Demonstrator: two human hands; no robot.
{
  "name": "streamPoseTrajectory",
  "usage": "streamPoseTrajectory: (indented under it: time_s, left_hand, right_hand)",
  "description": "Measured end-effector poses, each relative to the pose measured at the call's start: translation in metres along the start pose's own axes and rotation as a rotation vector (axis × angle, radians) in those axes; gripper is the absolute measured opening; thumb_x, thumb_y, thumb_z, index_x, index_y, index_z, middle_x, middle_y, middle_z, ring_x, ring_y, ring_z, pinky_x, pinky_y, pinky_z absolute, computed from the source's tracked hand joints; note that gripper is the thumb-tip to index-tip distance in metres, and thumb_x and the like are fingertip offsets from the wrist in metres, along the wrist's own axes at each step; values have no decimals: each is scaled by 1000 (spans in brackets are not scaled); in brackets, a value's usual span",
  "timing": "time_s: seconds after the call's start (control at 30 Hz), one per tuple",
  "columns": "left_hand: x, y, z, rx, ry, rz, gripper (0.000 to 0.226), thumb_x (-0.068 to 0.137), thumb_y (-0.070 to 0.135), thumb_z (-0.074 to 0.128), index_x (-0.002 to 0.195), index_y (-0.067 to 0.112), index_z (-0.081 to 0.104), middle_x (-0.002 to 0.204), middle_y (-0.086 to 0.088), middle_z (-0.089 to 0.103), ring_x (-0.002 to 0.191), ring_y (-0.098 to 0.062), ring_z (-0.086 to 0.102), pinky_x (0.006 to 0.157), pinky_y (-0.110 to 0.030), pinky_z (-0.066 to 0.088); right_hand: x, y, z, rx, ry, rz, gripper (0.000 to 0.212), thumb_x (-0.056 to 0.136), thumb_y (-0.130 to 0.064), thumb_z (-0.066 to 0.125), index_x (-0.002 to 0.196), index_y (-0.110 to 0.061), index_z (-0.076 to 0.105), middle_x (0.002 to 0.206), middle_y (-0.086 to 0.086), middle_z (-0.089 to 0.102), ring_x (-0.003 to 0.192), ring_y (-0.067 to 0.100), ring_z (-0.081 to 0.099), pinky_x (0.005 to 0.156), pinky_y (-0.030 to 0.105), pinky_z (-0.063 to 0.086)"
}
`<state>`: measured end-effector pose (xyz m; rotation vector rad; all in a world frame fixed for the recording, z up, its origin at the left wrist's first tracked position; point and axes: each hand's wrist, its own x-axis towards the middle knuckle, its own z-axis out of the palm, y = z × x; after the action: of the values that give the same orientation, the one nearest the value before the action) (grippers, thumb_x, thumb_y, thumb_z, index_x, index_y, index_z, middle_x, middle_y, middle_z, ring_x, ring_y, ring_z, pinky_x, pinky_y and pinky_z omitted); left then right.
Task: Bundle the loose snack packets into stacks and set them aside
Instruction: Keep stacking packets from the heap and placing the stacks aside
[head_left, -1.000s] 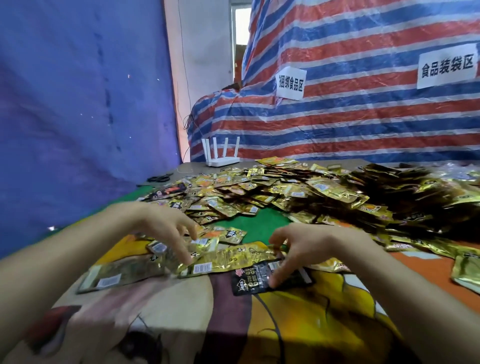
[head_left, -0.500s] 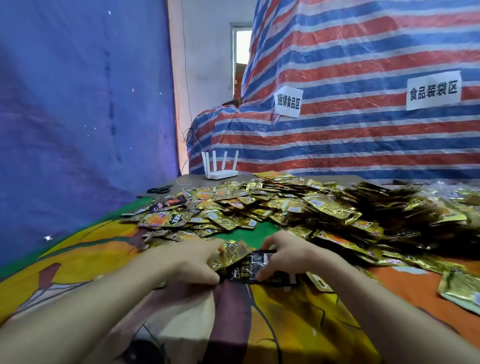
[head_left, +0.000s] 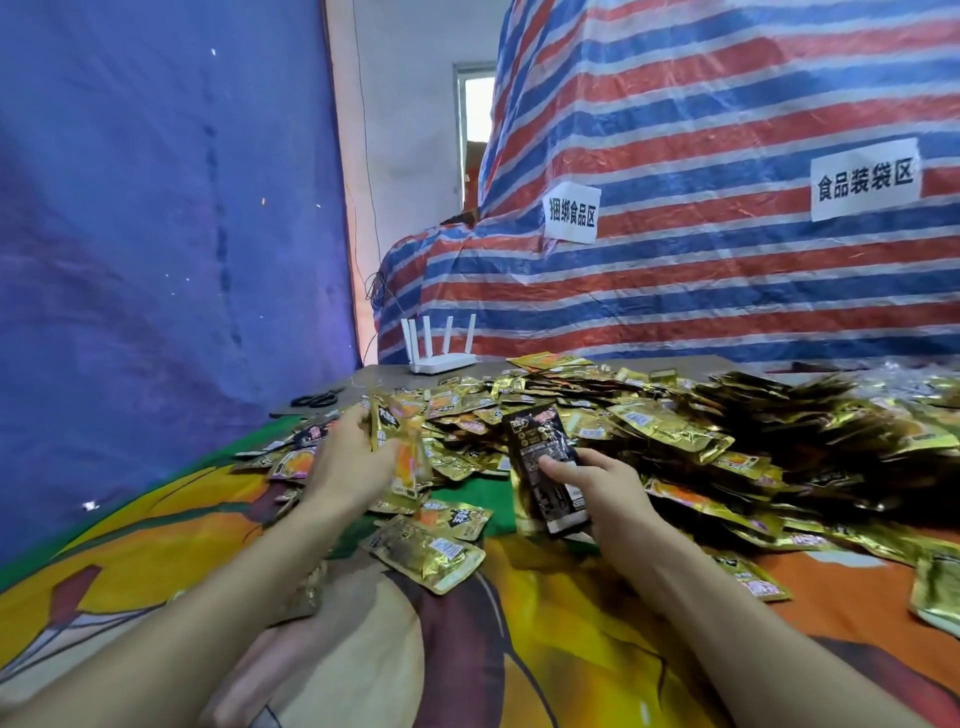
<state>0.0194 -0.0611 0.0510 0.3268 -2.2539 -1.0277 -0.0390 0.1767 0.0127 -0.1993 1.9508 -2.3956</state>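
I look down over both bare forearms at a table covered by a bright cartoon-print tablecloth (head_left: 597, 623). My left hand (head_left: 358, 462) is raised, its fingers curled round a small clutch of gold packets (head_left: 397, 441) held on edge. The clutch is blurred, so I cannot count it. My right hand (head_left: 610, 486) holds a black packet (head_left: 540, 457) upright with gold foil behind it. The thumb is pressed across its printed face and the other fingers are hidden at the back, pinching the lot. Beyond both hands and off to the right spreads the heap (head_left: 675, 426) of loose packets still to be bundled. A single flat sachet (head_left: 431, 553) lies on the cloth between my wrists. I judge these packets light, thin and crinkly, with slick foil faces that slide over one another, so a stack will tend to fan out. The best hold is probably across the middle of the flat faces, thumb on one side and fingers on the other, after squaring the edges against the table. They should flex rather than break, though a hard squeeze could crease one or burst a seal. Half a second ago both hands were low and close together on the cloth, pressing over the packets; now they are lifted and apart, each carrying its own handful on end. A second ago the fingers were spread, raking flat packets inward.
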Motion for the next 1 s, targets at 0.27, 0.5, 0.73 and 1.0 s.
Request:
streamPoseTrajectory:
  time_s: [0.27, 0.5, 0.73, 1.0]
  left_hand:
    - [3, 13, 37, -981, -215, -513, 74, 56, -12, 71, 126, 7, 58, 117, -24, 66, 83, -33, 70, 57, -42, 56]
    - [-10, 17, 84, -1055, -329, -647, 40, 87, 6, 71, 126, 5, 62, 98, -16, 73, 82, -31, 69, 65, -40, 52]
    - [-18, 14, 84, -807, -153, -372, 17, 87, 18, 76, 94, 15, 60, 102, -14, 73, 94, -34, 69, 78, -46, 54]
    - [-47, 31, 95, -720, -374, -7, 30, 105, 24, 48, 135, 16, 48, 117, -1, 66, 108, -10, 65, 94, -28, 51]
  right_hand:
    - [10, 4, -9, 280, -86, 1, 42, 67, -13, 83, 107, -9, 69, 97, 17, 77, 88, 33, 76, 69, 45, 60]
    - [14, 6, -7, 326, -34, 3, 78, 69, -12, 82, 140, -14, 50, 126, 18, 68, 114, 35, 67, 97, 58, 53]
    - [13, 8, -9, 111, -25, -96, 19, 83, -19, 79, 101, -15, 74, 99, 13, 78, 97, 37, 74, 87, 56, 58]
    - [-1, 12, 3, 59, -92, -223, 20, 94, -16, 67, 115, -15, 68, 101, 8, 78, 90, 26, 76, 65, 33, 59]
